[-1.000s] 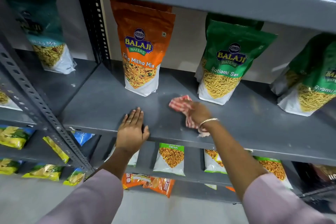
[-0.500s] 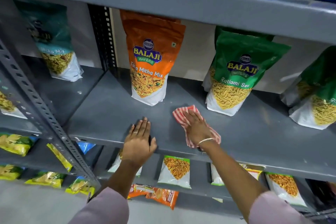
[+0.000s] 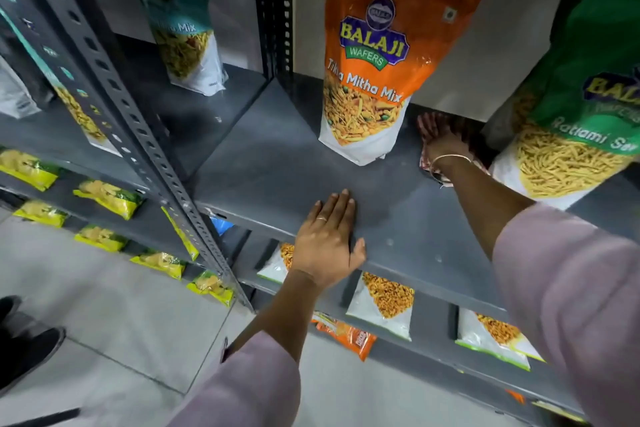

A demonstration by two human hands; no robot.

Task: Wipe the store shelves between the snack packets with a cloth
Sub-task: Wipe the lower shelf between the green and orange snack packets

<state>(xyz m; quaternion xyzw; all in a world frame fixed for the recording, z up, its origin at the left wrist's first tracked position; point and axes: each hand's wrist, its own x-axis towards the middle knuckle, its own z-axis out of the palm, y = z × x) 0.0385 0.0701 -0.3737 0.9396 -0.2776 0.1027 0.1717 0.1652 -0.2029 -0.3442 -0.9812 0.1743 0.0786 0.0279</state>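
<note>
My right hand (image 3: pixel 441 140) lies flat on a red-and-white striped cloth (image 3: pixel 425 159), deep on the grey shelf (image 3: pixel 270 166). It sits in the gap between the orange Tikha Mitha Mix packet (image 3: pixel 374 55) and the green Ratlami Sev packet (image 3: pixel 568 107). Most of the cloth is hidden under the hand; only its edge shows near the wrist. My left hand (image 3: pixel 329 243) rests palm down on the shelf's front edge, fingers together, holding nothing.
A slotted metal upright (image 3: pixel 114 90) stands at the left front. A teal Mix packet (image 3: pixel 183 24) stands on the neighbouring shelf. Lower shelves carry small white packets (image 3: pixel 384 305) and yellow packets (image 3: pixel 107 198). Dark shoes (image 3: pixel 24 343) show on the tiled floor.
My right hand has slid the cloth from the shelf's middle towards the back, between the two packets. The view has come closer and dropped. My left hand has stayed on the front edge.
</note>
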